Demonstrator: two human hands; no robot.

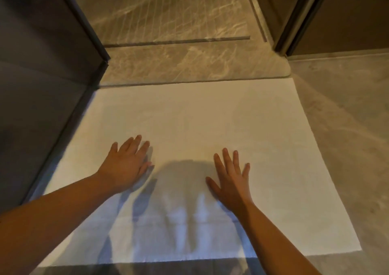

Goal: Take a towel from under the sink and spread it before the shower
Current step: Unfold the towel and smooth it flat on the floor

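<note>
A white towel [210, 114] lies spread flat on the floor, its far edge against the marble threshold of the shower [189, 64]. My left hand [126, 163] rests palm down on the towel's left half, fingers apart. My right hand [231, 175] lies flat on the towel a little right of the middle, fingers spread. Neither hand grips the cloth. My shadow falls across the near part of the towel.
A dark wall panel [42, 74] runs along the towel's left edge. A dark door frame [294, 22] stands at the back right. The grooved marble shower floor [168, 11] lies beyond the threshold. Grey floor [347, 127] extends to the right of the towel.
</note>
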